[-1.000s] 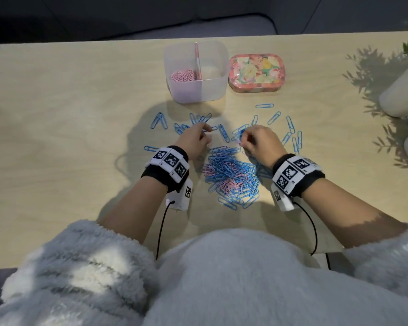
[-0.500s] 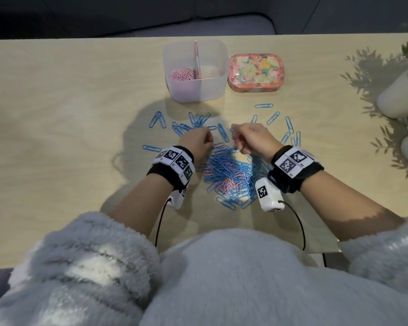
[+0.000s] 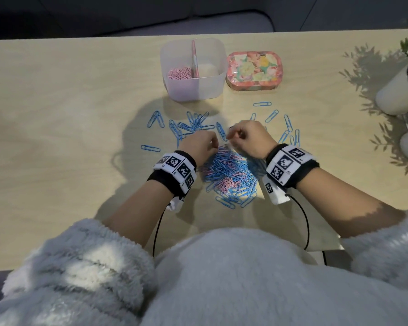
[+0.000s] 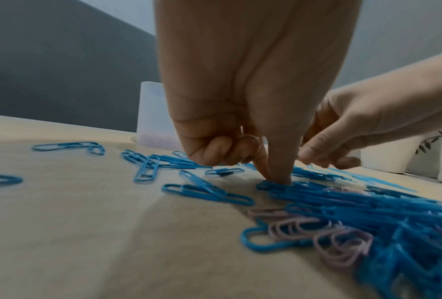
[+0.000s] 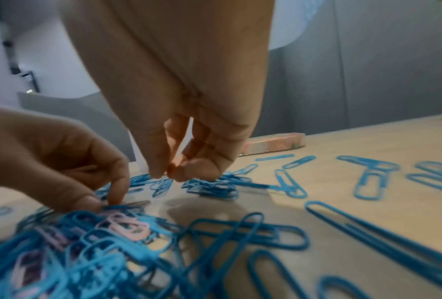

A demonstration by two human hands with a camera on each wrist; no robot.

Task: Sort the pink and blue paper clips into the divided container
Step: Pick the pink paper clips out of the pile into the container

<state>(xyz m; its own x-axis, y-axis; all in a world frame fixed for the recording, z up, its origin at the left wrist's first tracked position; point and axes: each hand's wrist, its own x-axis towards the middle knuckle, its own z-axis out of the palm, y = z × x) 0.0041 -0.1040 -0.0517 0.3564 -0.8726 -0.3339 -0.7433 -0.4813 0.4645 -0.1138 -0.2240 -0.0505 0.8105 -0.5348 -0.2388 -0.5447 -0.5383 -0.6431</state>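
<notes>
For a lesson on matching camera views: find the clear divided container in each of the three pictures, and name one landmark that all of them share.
Head: the divided container stands at top centre of the table, pink clips in its left compartment.
Left wrist: its wall shows at centre left, behind the left hand.
Right wrist: not in view that I can tell.
Shared landmark: the mixed clip pile.

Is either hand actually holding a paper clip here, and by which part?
Left hand: holds nothing; one fingertip presses the mixed pile. Right hand: fingertips pinched together above the blue clips, but whether a clip sits in that grip cannot be told.
</notes>
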